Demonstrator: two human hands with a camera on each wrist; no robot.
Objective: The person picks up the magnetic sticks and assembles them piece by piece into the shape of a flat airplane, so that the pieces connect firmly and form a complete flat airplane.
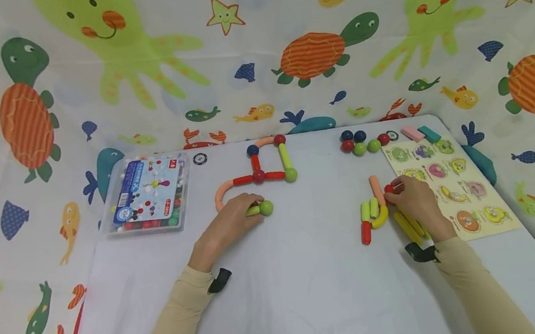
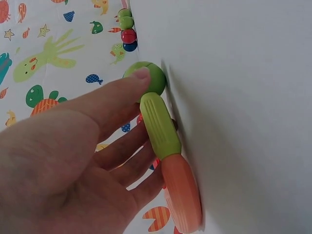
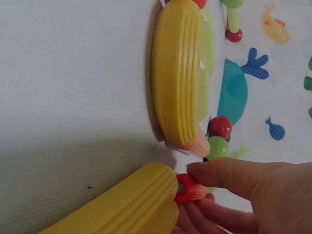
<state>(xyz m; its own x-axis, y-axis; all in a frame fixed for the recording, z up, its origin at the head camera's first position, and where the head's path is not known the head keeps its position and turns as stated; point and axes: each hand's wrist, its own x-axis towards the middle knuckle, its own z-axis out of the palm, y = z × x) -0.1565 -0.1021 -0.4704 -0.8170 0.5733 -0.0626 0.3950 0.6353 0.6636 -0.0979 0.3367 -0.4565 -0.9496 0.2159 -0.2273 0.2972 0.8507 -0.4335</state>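
My left hand (image 1: 234, 220) grips the green ball (image 1: 266, 208), the thumb lying on it in the left wrist view. A short light-green rod (image 2: 160, 124) runs from this ball to a curved orange rod (image 1: 220, 194). That curve joins a figure of red rods, a green rod and balls around a red center ball (image 1: 258, 176). Over on the right, my right hand (image 1: 416, 201) pinches a red rod (image 3: 189, 189) between thumb and fingers. Beside it lie yellow rods (image 1: 408, 228), partly under the hand, and a curved yellow rod (image 1: 381, 217).
A clear box (image 1: 146, 194) of molecule parts stands at the back left. Several loose balls (image 1: 359, 148) sit at the back right, near pink (image 1: 412, 134) and teal (image 1: 429, 134) blocks. A fruit puzzle board (image 1: 475, 201) lies right. Light-green, orange and red rods (image 1: 366, 232) rest centre-right.
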